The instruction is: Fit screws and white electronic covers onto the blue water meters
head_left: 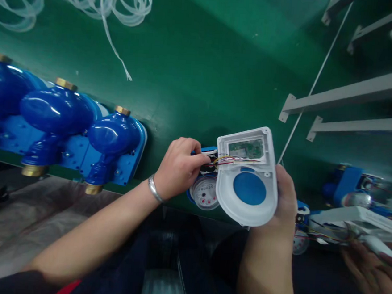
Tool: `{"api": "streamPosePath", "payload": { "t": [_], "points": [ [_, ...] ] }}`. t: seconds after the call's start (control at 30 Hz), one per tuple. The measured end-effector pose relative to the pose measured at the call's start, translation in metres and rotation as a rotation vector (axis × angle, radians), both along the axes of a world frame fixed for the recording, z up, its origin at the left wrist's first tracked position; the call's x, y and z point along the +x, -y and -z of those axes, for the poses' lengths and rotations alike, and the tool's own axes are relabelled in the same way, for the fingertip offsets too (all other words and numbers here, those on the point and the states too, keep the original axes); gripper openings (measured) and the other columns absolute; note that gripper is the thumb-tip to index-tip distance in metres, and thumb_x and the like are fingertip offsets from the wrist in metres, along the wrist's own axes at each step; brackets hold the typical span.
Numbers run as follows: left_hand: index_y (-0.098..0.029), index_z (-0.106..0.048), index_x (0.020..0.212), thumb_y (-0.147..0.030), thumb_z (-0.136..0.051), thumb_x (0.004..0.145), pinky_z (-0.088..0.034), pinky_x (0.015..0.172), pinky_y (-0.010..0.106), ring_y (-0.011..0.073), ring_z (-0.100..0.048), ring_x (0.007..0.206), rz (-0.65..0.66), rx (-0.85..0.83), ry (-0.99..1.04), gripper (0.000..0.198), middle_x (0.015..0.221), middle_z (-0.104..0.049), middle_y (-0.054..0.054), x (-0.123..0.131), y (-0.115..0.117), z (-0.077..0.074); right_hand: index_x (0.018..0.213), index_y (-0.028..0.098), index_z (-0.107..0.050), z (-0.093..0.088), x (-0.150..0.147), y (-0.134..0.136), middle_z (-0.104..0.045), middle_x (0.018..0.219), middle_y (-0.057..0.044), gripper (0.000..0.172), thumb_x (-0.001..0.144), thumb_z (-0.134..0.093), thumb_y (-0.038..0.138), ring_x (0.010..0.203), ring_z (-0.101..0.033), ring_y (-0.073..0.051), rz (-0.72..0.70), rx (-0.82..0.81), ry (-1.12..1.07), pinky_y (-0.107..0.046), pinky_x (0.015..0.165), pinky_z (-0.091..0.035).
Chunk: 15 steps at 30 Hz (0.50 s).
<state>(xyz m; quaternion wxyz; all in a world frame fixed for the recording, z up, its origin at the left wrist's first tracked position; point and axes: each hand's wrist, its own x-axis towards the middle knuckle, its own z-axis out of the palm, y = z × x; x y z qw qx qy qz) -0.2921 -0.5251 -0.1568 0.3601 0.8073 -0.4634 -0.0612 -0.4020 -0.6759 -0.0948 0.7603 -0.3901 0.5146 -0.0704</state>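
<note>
My right hand grips the edge of a white water meter cover, its inside turned up. The cover has a round blue part and a green circuit board in its window. Thin coloured wires run from the cover to a blue water meter with a round dial, partly under the cover. My left hand, with a silver bangle at the wrist, is closed at the meter's upper compartment beside the wires. What its fingertips pinch is hidden.
Several blue meters with brass ends lie in a row at left on the green table. Coils of clear tubing lie behind them. At right are grey metal brackets and a co-worker's hands with another opened meter.
</note>
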Motion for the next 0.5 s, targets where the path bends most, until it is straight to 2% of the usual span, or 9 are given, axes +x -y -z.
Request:
{"api": "streamPosePath", "payload": {
  "t": [0.17, 0.27, 0.37, 0.5],
  "points": [
    [-0.017, -0.062, 0.080, -0.014, -0.047, 0.076, -0.042, 0.071, 0.031, 0.0165, -0.048, 0.083, -0.021, -0.061, 0.013, 0.016, 0.087, -0.052, 0.006, -0.007, -0.004, 0.005, 0.081, 0.026, -0.065, -0.005, 0.009, -0.003, -0.069, 0.088, 0.001, 0.024, 0.067, -0.055, 0.043, 0.101, -0.058, -0.027, -0.007, 0.034, 0.001, -0.044, 0.090, -0.048],
    [-0.015, -0.061, 0.083, -0.025, -0.051, 0.074, -0.043, 0.074, 0.034, 0.0186, -0.048, 0.086, 0.013, -0.051, -0.003, 0.016, 0.090, -0.051, 0.008, -0.007, -0.006, 0.003, 0.086, 0.023, -0.064, -0.006, 0.014, -0.005, -0.069, 0.086, -0.001, 0.028, 0.073, -0.050, 0.044, 0.101, -0.058, -0.026, -0.003, 0.010, 0.010, -0.047, 0.090, -0.047],
    [-0.014, -0.058, 0.081, -0.039, -0.053, 0.073, -0.043, 0.074, 0.035, 0.0200, -0.047, 0.085, 0.034, -0.015, -0.008, 0.027, 0.091, -0.050, 0.009, -0.007, -0.004, 0.001, 0.088, 0.023, -0.063, -0.006, 0.017, -0.006, -0.069, 0.085, -0.002, 0.028, 0.076, -0.047, 0.042, 0.102, -0.057, -0.026, 0.019, -0.044, -0.015, -0.046, 0.091, -0.046],
    [-0.013, -0.056, 0.076, -0.044, -0.051, 0.075, -0.042, 0.069, 0.033, 0.0190, -0.047, 0.080, 0.023, 0.077, 0.039, 0.032, 0.089, -0.051, 0.010, -0.006, 0.004, -0.004, 0.084, 0.022, -0.063, -0.007, 0.020, -0.005, -0.068, 0.085, -0.004, 0.026, 0.079, -0.044, 0.039, 0.103, -0.056, -0.025, 0.018, -0.108, -0.004, -0.046, 0.092, -0.044]
  ]
}}
